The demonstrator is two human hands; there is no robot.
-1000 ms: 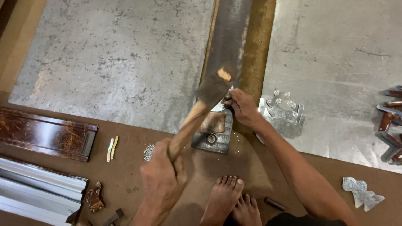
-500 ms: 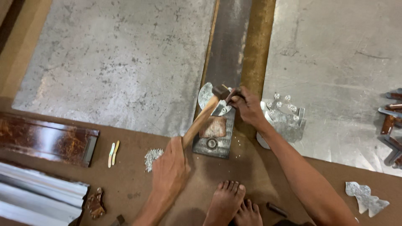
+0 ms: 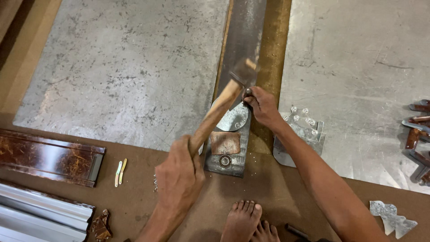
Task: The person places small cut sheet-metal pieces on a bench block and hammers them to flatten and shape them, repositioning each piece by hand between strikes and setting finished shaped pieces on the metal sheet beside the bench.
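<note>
At nine o'clock lies a dark brown profile (image 3: pixel 49 157), with pale rails (image 3: pixel 40 217) below it, set aside from the work. The left hand (image 3: pixel 179 179) is closed tight round the wooden handle of a hammer (image 3: pixel 224 101), its head raised toward twelve o'clock. Just beneath, the right hand (image 3: pixel 262 105) pinches a small punch-like piece upright on a round metal disc (image 3: pixel 235 118), steadying it on the steel block (image 3: pixel 228 148). Bare feet (image 3: pixel 244 222) rest at six o'clock.

Brown moulding strip (image 3: pixel 51 157), white ribbed profiles (image 3: pixel 40 217), two small sticks (image 3: pixel 120 171), silvery cut-outs (image 3: pixel 393 218)
</note>
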